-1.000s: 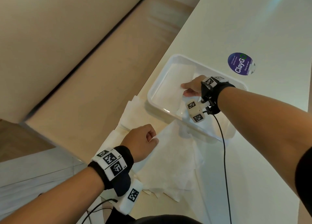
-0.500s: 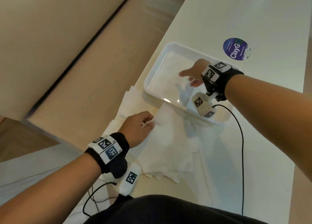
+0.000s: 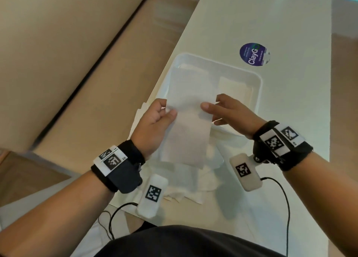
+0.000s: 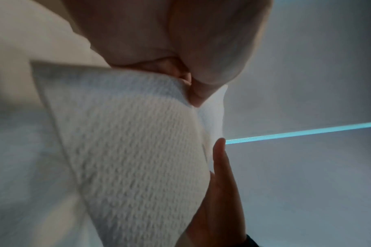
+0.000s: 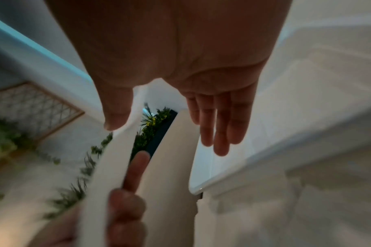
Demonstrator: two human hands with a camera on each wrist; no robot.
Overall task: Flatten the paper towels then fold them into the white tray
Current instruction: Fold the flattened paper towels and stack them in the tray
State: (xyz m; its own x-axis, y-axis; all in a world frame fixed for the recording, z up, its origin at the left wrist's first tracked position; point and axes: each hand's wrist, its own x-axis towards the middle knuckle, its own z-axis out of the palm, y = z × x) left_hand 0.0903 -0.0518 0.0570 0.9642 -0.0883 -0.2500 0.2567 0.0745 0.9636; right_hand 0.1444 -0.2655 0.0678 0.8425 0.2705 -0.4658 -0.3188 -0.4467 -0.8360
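Half a second ago my right hand (image 3: 230, 114) was down in the white tray (image 3: 257, 94) and my left hand (image 3: 153, 126) pressed the heap of paper towels (image 3: 195, 181) on the counter (image 3: 302, 105). Now both have come up to mid-frame, each pinching a side edge of one paper towel (image 3: 188, 125) between thumb and fingers. It hangs as a long, narrow, dimpled white strip, its top over the tray's near rim. A folded towel (image 3: 235, 89) lies in the tray's right half.
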